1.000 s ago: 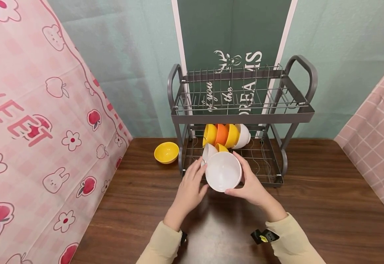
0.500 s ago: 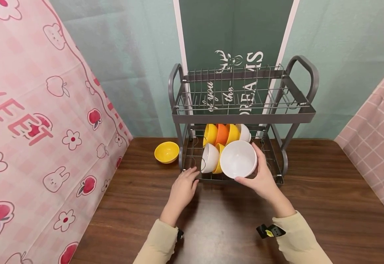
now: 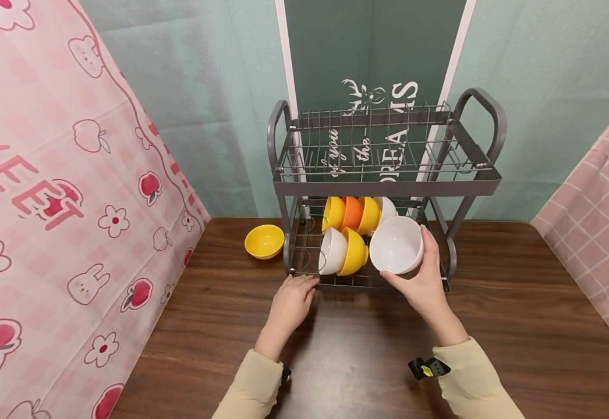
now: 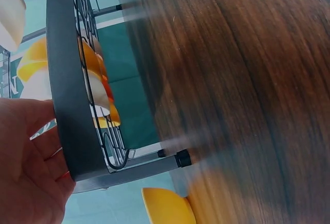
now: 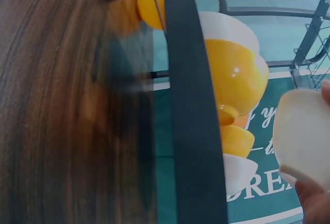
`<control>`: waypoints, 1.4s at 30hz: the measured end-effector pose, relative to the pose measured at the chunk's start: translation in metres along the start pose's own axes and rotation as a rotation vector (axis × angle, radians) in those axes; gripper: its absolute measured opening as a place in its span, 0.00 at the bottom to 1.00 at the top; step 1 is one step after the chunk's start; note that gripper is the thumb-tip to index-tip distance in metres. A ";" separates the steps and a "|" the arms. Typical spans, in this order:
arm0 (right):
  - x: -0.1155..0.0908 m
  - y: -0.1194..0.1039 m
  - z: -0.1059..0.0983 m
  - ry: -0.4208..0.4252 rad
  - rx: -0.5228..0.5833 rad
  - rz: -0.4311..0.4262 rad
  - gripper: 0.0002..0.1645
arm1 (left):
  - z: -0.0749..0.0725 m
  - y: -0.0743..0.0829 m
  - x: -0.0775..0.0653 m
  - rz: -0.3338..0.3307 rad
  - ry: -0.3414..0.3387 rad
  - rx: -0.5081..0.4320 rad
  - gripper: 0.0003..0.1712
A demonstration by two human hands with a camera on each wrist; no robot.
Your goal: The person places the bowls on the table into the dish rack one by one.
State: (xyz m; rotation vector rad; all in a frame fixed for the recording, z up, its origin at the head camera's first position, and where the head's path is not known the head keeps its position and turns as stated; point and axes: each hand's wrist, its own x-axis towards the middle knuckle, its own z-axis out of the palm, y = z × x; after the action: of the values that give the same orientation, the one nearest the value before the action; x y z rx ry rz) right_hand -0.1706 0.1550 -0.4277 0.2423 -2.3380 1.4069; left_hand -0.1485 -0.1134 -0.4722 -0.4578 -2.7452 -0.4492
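Observation:
My right hand (image 3: 424, 285) holds a white bowl (image 3: 396, 245) by its side, fingers behind and thumb at the lower rim. The bowl is tilted, its mouth facing me, over the right part of the rack's lower tier. My left hand (image 3: 291, 299) grips the front rim of the dark grey dish rack (image 3: 388, 188); in the left wrist view its fingertips pass behind the rim (image 4: 77, 90). On the lower tier, a white bowl (image 3: 333, 251) and a yellow bowl (image 3: 354, 251) stand on edge in front. Behind them is a row with yellow, orange (image 3: 353, 214) and white bowls.
A yellow bowl (image 3: 265, 242) sits upright on the wooden table (image 3: 357, 361), left of the rack. The wire upper tier (image 3: 367, 145) overhangs the back row of bowls. A green curtain (image 3: 220, 116) hangs behind, and a pink patterned cloth (image 3: 74, 203) stands at left.
My right hand has carried the white bowl rightward and up, uncovering the front yellow bowl. My left hand has left the front white bowl and moved down-left to the rack's front rim.

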 end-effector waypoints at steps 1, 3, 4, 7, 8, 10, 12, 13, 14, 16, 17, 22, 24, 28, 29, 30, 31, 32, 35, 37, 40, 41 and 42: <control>0.000 0.002 0.000 0.006 -0.018 -0.005 0.73 | 0.000 0.000 0.000 -0.002 -0.001 -0.004 0.14; 0.000 0.006 0.002 0.010 -0.048 -0.016 0.74 | 0.000 -0.001 0.000 -0.005 -0.005 -0.006 0.14; 0.000 0.008 0.003 0.010 -0.063 -0.024 0.74 | 0.001 -0.001 0.000 -0.007 -0.006 -0.008 0.14; 0.000 0.014 0.006 0.006 -0.102 -0.043 0.74 | 0.001 -0.001 0.000 -0.011 -0.007 -0.014 0.15; 0.000 0.016 0.007 0.003 -0.110 -0.048 0.73 | 0.002 -0.002 0.000 -0.010 -0.007 -0.015 0.15; 0.000 0.019 0.010 -0.006 -0.122 -0.057 0.73 | 0.002 -0.002 -0.001 -0.007 -0.003 -0.022 0.15; -0.001 0.022 0.013 -0.019 -0.132 -0.066 0.72 | 0.003 -0.002 -0.001 -0.003 0.003 -0.026 0.16; -0.001 0.023 0.014 -0.026 -0.136 -0.069 0.72 | 0.003 -0.002 -0.002 -0.001 0.006 -0.025 0.16; -0.001 0.024 0.016 -0.034 -0.140 -0.070 0.71 | 0.004 -0.002 -0.002 0.000 0.010 -0.026 0.16; -0.001 0.027 0.019 -0.049 -0.151 -0.072 0.71 | 0.004 -0.003 -0.002 0.001 0.016 -0.028 0.16; -0.001 0.028 0.021 -0.055 -0.157 -0.073 0.70 | 0.005 -0.003 -0.002 0.000 0.016 -0.029 0.16; 0.000 0.031 0.027 -0.082 -0.182 -0.067 0.70 | 0.005 -0.004 -0.002 -0.009 0.006 -0.049 0.17; 0.000 0.031 0.028 -0.095 -0.190 -0.058 0.69 | 0.005 -0.004 -0.002 -0.012 -0.001 -0.057 0.17; 0.002 0.033 0.031 -0.121 -0.201 -0.047 0.69 | 0.004 -0.003 -0.002 -0.017 -0.015 -0.057 0.17; 0.002 0.033 0.032 -0.126 -0.204 -0.047 0.69 | 0.003 -0.003 -0.002 -0.018 -0.019 -0.054 0.17; 0.002 0.032 0.033 -0.131 -0.205 -0.049 0.68 | 0.003 -0.003 -0.002 -0.019 -0.021 -0.054 0.17; 0.003 0.033 0.034 -0.134 -0.207 -0.052 0.68 | 0.003 -0.003 -0.001 -0.021 -0.023 -0.055 0.17; 0.003 0.033 0.034 -0.137 -0.208 -0.057 0.68 | 0.003 -0.003 -0.002 -0.021 -0.023 -0.053 0.18; 0.004 0.032 0.036 -0.148 -0.219 -0.068 0.68 | 0.002 -0.002 -0.002 -0.020 -0.018 -0.057 0.18; 0.005 0.032 0.037 -0.157 -0.229 -0.070 0.68 | 0.002 -0.002 -0.002 -0.018 -0.015 -0.058 0.18; 0.006 0.031 0.038 -0.171 -0.241 -0.062 0.67 | 0.002 -0.003 -0.002 -0.017 -0.014 -0.058 0.18; 0.007 0.030 0.039 -0.175 -0.245 -0.059 0.67 | 0.003 -0.003 -0.002 -0.016 -0.015 -0.058 0.18; 0.008 0.030 0.040 -0.181 -0.249 -0.056 0.67 | 0.003 -0.003 -0.001 -0.016 -0.015 -0.058 0.18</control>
State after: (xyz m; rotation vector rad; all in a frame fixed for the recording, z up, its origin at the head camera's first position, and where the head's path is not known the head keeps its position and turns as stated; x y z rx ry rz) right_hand -0.1982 0.1351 -0.4647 0.3722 -2.6021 1.0941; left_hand -0.1490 -0.1155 -0.4760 -0.4558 -2.7581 -0.5320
